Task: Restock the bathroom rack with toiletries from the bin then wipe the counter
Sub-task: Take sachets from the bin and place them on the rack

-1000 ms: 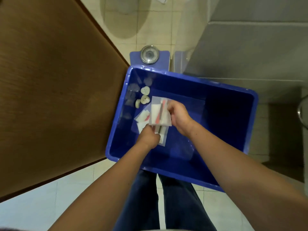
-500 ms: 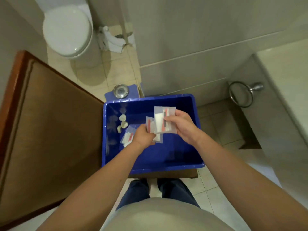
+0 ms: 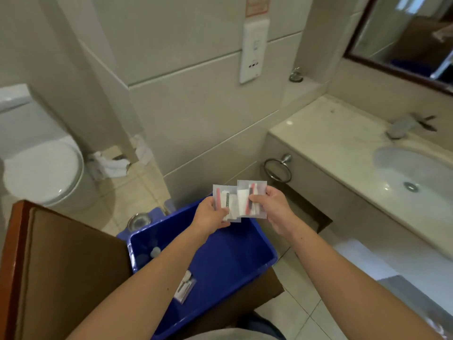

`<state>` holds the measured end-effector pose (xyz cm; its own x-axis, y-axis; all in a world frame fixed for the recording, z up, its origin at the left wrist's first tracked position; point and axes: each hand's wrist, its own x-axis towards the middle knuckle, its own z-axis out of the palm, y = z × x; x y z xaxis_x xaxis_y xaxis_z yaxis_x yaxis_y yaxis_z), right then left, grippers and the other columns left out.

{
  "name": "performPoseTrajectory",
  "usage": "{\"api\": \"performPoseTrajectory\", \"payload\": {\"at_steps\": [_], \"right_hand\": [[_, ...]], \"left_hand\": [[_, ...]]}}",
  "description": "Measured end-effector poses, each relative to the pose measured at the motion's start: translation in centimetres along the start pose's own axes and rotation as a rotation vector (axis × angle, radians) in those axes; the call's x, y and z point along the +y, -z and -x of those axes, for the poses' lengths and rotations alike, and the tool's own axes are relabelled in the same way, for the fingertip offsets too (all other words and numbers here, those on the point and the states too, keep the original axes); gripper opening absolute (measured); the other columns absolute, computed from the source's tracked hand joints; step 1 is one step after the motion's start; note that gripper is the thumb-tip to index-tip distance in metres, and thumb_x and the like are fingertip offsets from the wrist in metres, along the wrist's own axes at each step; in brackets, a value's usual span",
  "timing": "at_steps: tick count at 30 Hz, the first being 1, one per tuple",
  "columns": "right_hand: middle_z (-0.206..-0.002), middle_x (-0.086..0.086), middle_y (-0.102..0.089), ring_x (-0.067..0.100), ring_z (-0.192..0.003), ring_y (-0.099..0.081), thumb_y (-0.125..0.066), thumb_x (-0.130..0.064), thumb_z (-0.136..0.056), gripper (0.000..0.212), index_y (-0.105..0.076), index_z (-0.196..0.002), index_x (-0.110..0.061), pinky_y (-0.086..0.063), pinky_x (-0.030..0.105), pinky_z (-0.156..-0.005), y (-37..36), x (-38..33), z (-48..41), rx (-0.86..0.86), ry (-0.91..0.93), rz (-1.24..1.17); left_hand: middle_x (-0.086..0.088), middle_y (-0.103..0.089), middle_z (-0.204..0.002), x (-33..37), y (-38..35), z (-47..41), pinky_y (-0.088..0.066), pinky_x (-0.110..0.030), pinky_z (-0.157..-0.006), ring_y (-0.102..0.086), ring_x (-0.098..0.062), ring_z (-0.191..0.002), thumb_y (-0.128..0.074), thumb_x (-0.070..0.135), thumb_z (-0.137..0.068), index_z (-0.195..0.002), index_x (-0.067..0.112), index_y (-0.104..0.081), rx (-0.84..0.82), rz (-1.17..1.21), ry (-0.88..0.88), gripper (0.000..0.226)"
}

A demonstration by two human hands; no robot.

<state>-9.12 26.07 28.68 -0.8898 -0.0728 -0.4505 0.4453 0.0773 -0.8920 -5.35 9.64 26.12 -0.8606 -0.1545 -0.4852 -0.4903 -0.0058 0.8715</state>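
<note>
Two hands hold apparently dental-kit packets above bin.

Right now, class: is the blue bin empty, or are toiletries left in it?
Not empty. One clear packet lies on the blue bin floor, with small round pieces near its left wall. The forearms hide part of the floor.

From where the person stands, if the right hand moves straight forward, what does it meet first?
Probably the towel ring on the front of the counter; the right hand holds a packet below it, though depth is unclear.
</note>
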Motion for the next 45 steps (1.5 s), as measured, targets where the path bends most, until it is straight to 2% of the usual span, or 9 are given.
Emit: {"api": "performPoseTrajectory", "payload": {"at_steps": [4, 9, 13, 15, 18, 22, 28, 37, 45], "right_hand": [[-0.105, 0.008, -0.071, 0.025, -0.096, -0.069, -0.062, -0.005, -0.087, 0.025, -0.064, -0.111, -0.011, -0.057, 0.043, -0.086, 2.2, -1.6, 2.2, 0.089, 0.054, -0.03], [-0.098, 0.004, -0.073, 0.018, -0.087, -0.069, -0.06, -0.002, -0.088, 0.025, -0.066, -0.11, -0.011, -0.055, 0.031, -0.071, 6.1, -3.6, 4.8, 0.175, 0.143, -0.103], [-0.102, 0.007, -0.073, 0.025, -0.095, -0.069, -0.06, -0.004, -0.087, 0.026, -0.065, -0.112, -0.01, -0.057, 0.043, -0.086, 10.0, -5.2, 6.3, 0.261, 0.188, -0.151], [-0.103, 0.009, -0.072, 0.024, -0.092, -0.069, -0.059, -0.003, -0.089, 0.023, -0.064, -0.11, -0.009, -0.056, 0.041, -0.084, 12.3, -5.8, 7.3, 0.305, 0.205, -0.166], [-0.101, 0.01, -0.071, 0.021, -0.084, -0.067, -0.06, -0.003, -0.088, 0.02, -0.065, -0.107, -0.008, -0.054, 0.034, -0.075, 17.0, -6.5, 8.9, 0.375, 0.242, -0.181], [-0.101, 0.008, -0.072, 0.023, -0.091, -0.069, -0.06, -0.005, -0.087, 0.02, -0.065, -0.106, -0.011, -0.055, 0.039, -0.083, 24.4, -6.8, 11.2, 0.453, 0.274, -0.191], [-0.102, 0.009, -0.072, 0.026, -0.095, -0.068, -0.06, -0.008, -0.088, 0.02, -0.065, -0.106, -0.013, -0.054, 0.045, -0.087, 36.3, -6.5, 15.3, 0.537, 0.312, -0.189], [-0.104, 0.012, -0.071, 0.028, -0.092, -0.066, -0.061, -0.007, -0.087, 0.018, -0.064, -0.104, -0.012, -0.053, 0.042, -0.081, 51.9, -4.5, 20.2, 0.668, 0.327, -0.246], [-0.104, 0.007, -0.072, 0.028, -0.098, -0.067, -0.061, -0.006, -0.089, 0.021, -0.065, -0.106, -0.018, -0.053, 0.048, -0.089, 60.8, -2.5, 22.9, 0.76, 0.327, -0.322]], "left_hand": [[-0.005, -0.063, -0.117, 2.9, -1.7, 1.2, -0.059, -0.024, -0.066, -0.065, -0.017, -0.098, -0.059, 0.005, -0.092, -0.121, 0.01, -0.054, -0.068, -0.045, -0.059, 0.03], [-0.003, -0.063, -0.107, 7.0, -5.1, 3.1, -0.058, -0.026, -0.069, -0.064, -0.015, -0.092, -0.058, 0.003, -0.093, -0.111, 0.014, -0.054, -0.151, -0.029, -0.125, 0.022], [-0.002, -0.062, -0.098, 10.3, -9.2, 4.2, -0.058, -0.023, -0.064, -0.064, -0.012, -0.083, -0.056, 0.002, -0.093, -0.108, 0.012, -0.053, -0.219, -0.042, -0.209, 0.018], [-0.002, -0.061, -0.097, 11.6, -11.8, 4.7, -0.058, -0.023, -0.062, -0.064, -0.014, -0.083, -0.056, 0.002, -0.093, -0.104, 0.013, -0.053, -0.252, -0.062, -0.241, 0.016], [-0.003, -0.061, -0.098, 13.2, -16.8, 5.6, -0.058, -0.025, -0.064, -0.065, -0.019, -0.088, -0.056, 0.002, -0.094, -0.102, 0.015, -0.052, -0.303, -0.1, -0.266, 0.016], [-0.004, -0.06, -0.099, 14.2, -24.3, 7.2, -0.057, -0.022, -0.058, -0.065, -0.023, -0.091, -0.057, 0.004, -0.093, -0.106, 0.01, -0.052, -0.367, -0.127, -0.308, 0.015], [-0.01, -0.049, -0.098, 14.8, -37.0, 10.2, -0.057, -0.022, -0.057, -0.058, -0.017, -0.076, -0.058, 0.001, -0.092, -0.092, 0.01, -0.05, -0.463, -0.17, -0.339, 0.011], [-0.007, -0.058, -0.101, 14.9, -52.8, 16.1, -0.059, -0.024, -0.066, -0.063, -0.018, -0.082, -0.056, 0.003, -0.093, -0.109, 0.007, -0.055, -0.633, -0.168, -0.377, 0.017], [-0.009, -0.061, -0.106, 14.1, -63.3, 18.2, -0.06, -0.029, -0.072, -0.065, -0.021, -0.09, -0.055, 0.003, -0.093, -0.112, 0.007, -0.055, -0.764, -0.235, -0.378, 0.02]]}}
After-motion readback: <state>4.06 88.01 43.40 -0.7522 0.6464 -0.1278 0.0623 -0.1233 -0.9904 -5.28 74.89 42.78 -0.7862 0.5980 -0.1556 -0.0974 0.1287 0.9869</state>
